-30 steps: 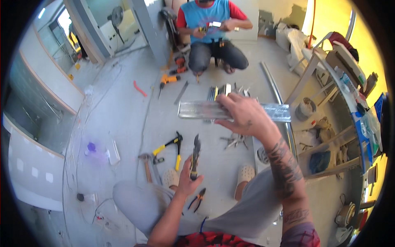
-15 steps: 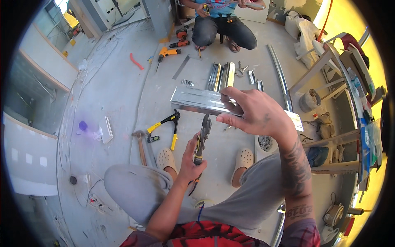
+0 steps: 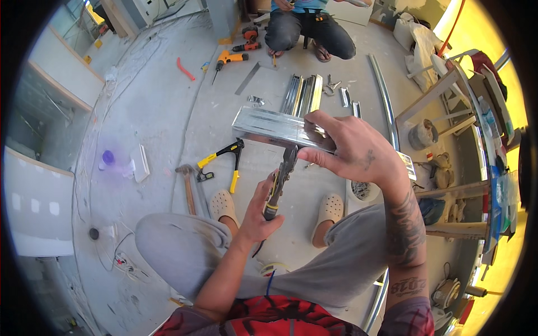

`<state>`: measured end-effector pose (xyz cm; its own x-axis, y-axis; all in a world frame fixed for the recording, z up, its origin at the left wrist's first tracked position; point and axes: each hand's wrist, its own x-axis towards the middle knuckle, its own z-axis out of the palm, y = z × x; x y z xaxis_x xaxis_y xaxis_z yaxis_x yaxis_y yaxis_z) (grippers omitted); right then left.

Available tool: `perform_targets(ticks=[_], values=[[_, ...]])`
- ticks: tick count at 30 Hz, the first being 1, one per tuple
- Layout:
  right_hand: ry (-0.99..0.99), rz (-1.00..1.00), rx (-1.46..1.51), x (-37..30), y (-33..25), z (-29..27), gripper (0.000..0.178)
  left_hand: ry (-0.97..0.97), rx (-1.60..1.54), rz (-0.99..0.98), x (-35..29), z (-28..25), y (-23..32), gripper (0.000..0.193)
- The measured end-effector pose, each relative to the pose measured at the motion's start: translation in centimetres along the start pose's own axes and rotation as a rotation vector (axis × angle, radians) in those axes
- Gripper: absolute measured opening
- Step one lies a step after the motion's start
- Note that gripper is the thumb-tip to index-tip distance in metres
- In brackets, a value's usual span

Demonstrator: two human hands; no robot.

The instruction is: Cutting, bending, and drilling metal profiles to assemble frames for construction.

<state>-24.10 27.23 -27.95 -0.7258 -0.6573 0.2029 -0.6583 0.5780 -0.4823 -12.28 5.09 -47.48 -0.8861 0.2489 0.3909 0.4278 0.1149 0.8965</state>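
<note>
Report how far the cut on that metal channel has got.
Done: the right hand has the metal channel lifted off the floor, and the left hand grips the snips with their head at the channel's near edge. In hand: lining up or starting the cut; no slit is visible. Left: the cut itself. More channel pieces lie on the floor.

red top, grey trousers, cream clogs, tattooed forearm.

Cutters [image 3: 224,159] left of snips [image 3: 280,179], hammer [image 3: 188,187] further left, drill [image 3: 230,57] behind.
</note>
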Motion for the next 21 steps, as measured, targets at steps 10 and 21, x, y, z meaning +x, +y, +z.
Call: perform_targets(ticks=[10,21], values=[[-0.001,-0.004,-0.005,-0.1,0.2,0.0,0.052,0.015,-0.141,-0.174,0.3,0.0,2.2,0.078],[0.007,0.02,-0.045,-0.2,0.6,0.4,0.054,-0.003,0.015,-0.147,0.3,-0.1,2.0,0.098]])
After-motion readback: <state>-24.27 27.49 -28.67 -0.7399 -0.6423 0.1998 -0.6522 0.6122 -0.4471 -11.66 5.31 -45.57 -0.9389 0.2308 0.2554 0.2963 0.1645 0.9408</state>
